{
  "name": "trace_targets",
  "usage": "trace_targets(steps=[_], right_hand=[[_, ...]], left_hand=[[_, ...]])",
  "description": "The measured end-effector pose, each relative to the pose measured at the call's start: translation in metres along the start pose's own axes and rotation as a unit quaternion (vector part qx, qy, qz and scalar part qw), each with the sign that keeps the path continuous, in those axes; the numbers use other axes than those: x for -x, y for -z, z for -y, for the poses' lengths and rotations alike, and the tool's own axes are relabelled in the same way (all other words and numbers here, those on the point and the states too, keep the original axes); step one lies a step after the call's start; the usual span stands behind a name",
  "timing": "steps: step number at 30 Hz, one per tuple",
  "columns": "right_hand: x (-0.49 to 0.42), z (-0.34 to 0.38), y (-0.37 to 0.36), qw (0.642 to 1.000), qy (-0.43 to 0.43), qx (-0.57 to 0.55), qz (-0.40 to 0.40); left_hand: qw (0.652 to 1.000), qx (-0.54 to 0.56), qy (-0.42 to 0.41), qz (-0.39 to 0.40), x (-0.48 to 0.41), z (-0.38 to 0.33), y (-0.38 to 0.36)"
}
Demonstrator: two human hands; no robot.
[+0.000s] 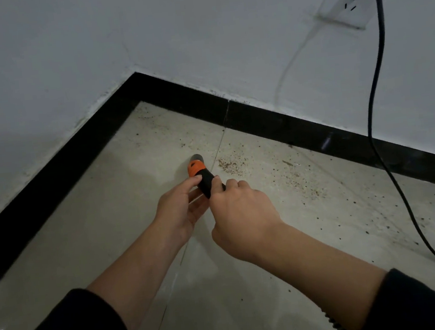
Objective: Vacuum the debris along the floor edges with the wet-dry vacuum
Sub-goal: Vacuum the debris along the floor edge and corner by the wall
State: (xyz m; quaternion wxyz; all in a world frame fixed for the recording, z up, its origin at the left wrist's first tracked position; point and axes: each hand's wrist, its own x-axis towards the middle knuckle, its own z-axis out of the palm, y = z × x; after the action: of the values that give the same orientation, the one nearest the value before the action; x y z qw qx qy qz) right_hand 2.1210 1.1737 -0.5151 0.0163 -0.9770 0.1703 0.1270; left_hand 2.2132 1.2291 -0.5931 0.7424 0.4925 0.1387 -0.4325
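Both hands are clamped on the vacuum nozzle (203,177). The left hand (181,211) pinches the black tube just behind its orange collar, and the right hand (243,216) curls round it further back. The nozzle sits low over the tile floor (95,218), near the corner and just left of a grout line. Whether its mouth touches the tile is hard to tell from this angle.

Its long axis runs from the hands away and slightly left, with the tip tilted down toward the black baseboard (260,122). The thickest debris (231,164) lies just to its right (thinner specks trail along the baseboard). A good pass would probably swing the tip right, hold the mouth low and drag slowly along the edge, clear of the power cord (380,94).
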Motion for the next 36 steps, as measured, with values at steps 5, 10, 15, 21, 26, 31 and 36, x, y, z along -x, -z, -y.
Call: trace_targets(steps=[5,10,15,21,26,31,36], right_hand=[[-0.022,0.004,0.001,1.000,0.010,-0.022,0.000],[-0.033,0.006,-0.003,0.999,0.017,-0.035,-0.009],[-0.038,0.006,-0.007,0.999,0.016,-0.037,-0.010],[-0.047,0.008,-0.010,0.999,0.007,-0.035,-0.018],[-0.053,0.010,-0.010,0.999,0.005,-0.046,-0.021],[-0.056,0.011,-0.008,0.997,0.030,-0.061,-0.042],[-0.058,0.021,-0.006,0.994,0.066,-0.077,-0.037]], left_hand=[[1.000,0.017,-0.023,-0.013,-0.012,-0.016,0.007],[0.999,0.022,-0.032,-0.011,-0.021,-0.021,0.013],[0.999,0.030,-0.035,-0.017,-0.029,-0.022,0.012],[0.999,0.016,-0.032,-0.019,-0.034,-0.025,0.013],[0.999,-0.015,-0.036,-0.038,-0.036,-0.031,0.012],[0.995,0.004,-0.052,-0.079,-0.033,-0.034,0.013],[0.991,0.042,-0.071,-0.108,-0.029,-0.038,0.029]])
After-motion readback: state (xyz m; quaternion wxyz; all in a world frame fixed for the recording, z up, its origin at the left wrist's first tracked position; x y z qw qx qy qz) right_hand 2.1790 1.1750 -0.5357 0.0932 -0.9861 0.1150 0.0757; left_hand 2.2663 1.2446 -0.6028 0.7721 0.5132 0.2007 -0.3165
